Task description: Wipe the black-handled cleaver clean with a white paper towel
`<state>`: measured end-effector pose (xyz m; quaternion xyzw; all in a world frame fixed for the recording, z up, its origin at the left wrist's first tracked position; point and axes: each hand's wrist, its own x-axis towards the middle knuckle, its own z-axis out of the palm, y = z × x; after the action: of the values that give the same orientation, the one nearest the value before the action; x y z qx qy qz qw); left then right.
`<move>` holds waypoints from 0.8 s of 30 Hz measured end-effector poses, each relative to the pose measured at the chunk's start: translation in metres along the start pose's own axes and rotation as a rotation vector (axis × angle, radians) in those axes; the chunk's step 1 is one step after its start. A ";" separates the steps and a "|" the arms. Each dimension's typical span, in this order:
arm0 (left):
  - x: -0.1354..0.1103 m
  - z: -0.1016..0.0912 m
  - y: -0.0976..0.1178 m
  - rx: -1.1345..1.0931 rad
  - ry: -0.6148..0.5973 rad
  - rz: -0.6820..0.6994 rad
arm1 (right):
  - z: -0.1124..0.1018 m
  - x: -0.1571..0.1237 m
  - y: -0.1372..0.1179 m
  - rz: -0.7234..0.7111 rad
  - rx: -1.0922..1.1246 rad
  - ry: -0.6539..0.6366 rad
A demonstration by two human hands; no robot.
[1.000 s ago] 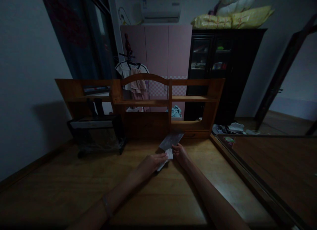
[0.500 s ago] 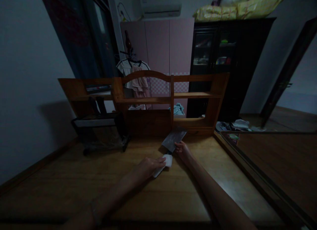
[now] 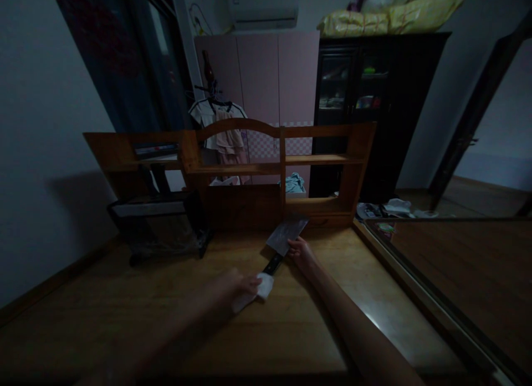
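A cleaver (image 3: pixel 287 235) with a broad grey blade and a black handle is held above the wooden desk, blade pointing away from me. My right hand (image 3: pixel 300 250) grips the blade's lower right edge near the handle. In my left hand (image 3: pixel 246 283), blurred by motion, is a white tissue (image 3: pixel 265 286), pinched at the butt end of the handle. One loose flap of the tissue hangs down to the left. Most of the black handle shows between the two hands.
On the desk (image 3: pixel 174 319), a black-framed knife rack (image 3: pixel 153 222) with dark handles sticking up stands at the left. Behind it runs a wooden shelf unit (image 3: pixel 236 168). A raised edge (image 3: pixel 415 286) borders the desk on the right.
My left hand has slid the tissue down along the handle towards me and to the left, baring the black handle. My right hand keeps its hold on the blade. The view has shifted slightly.
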<state>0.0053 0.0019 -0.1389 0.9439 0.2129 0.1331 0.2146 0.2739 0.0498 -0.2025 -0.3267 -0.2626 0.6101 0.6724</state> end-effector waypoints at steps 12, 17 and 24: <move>0.065 -0.001 0.000 -0.122 0.231 -0.084 | -0.001 0.009 0.003 0.016 -0.015 0.016; 0.059 0.030 -0.012 -0.061 0.159 -0.016 | -0.002 0.007 0.002 0.017 -0.022 0.007; 0.021 0.032 -0.025 0.022 0.074 -0.040 | 0.000 0.003 0.000 0.017 -0.019 -0.003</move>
<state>0.0263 0.0212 -0.1745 0.9361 0.2410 0.1614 0.1989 0.2741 0.0533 -0.2023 -0.3346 -0.2665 0.6138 0.6636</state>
